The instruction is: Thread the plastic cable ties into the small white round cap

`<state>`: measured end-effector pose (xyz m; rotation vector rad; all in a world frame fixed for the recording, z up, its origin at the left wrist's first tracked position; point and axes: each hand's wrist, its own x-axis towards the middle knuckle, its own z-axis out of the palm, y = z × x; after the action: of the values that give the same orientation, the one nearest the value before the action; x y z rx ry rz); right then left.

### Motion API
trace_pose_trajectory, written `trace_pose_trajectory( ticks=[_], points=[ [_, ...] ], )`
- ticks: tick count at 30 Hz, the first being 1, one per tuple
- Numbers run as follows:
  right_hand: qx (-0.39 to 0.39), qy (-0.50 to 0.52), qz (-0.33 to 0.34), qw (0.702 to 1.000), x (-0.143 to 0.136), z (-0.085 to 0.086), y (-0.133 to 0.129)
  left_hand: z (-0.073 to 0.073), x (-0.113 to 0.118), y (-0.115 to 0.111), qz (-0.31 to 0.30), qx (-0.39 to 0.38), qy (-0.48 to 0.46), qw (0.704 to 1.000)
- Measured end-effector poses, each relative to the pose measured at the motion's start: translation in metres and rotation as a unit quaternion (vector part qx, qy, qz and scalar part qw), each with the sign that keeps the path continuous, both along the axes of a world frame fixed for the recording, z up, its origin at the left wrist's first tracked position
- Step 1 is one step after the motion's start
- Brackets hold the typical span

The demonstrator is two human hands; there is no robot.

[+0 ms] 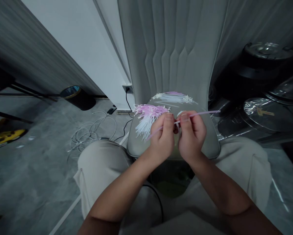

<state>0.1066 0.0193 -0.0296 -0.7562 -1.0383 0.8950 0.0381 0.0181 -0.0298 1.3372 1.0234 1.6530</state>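
Over the grey seat [134, 148], left fingers [169, 124] and right fingers [186, 124] pinch purple tubing [205, 113] jutting out either side.

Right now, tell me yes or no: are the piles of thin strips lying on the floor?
No, the piles of thin strips lie on the chair seat, raised above the grey floor.
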Motion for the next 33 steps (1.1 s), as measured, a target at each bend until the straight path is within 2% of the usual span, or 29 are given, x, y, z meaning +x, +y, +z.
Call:
trace_pose_trajectory(
  ticks=[6, 12, 20, 24, 27, 29, 33],
  points=[
    [0.025, -0.079, -0.020, 0.996, 0.004, 0.000, 0.002, 0.000, 0.003, -0.004, 0.033, -0.014, 0.006, 0.999],
    [0.067, -0.157, -0.066, 0.983, 0.007, -0.002, 0.001, 0.000, 0.000, -0.006, 0.065, 0.035, 0.091, 0.993],
    [0.095, -0.219, -0.015, 0.971, 0.009, -0.004, 0.007, 0.001, -0.004, -0.005, 0.083, 0.054, 0.123, 0.987],
    [0.044, -0.175, -0.005, 0.984, 0.005, -0.006, 0.011, -0.002, -0.004, 0.000, 0.082, 0.034, 0.106, 0.990],
    [-0.015, -0.105, -0.001, 0.994, 0.004, -0.007, 0.017, -0.002, -0.003, 0.004, 0.042, 0.017, 0.084, 0.995],
    [-0.039, -0.068, -0.011, 0.997, 0.006, -0.007, 0.023, 0.000, -0.004, 0.006, 0.021, 0.015, 0.100, 0.995],
    [-0.049, -0.027, -0.026, 0.998, 0.018, -0.004, 0.034, 0.004, -0.008, 0.009, 0.029, 0.014, 0.153, 0.988]
  ],
)
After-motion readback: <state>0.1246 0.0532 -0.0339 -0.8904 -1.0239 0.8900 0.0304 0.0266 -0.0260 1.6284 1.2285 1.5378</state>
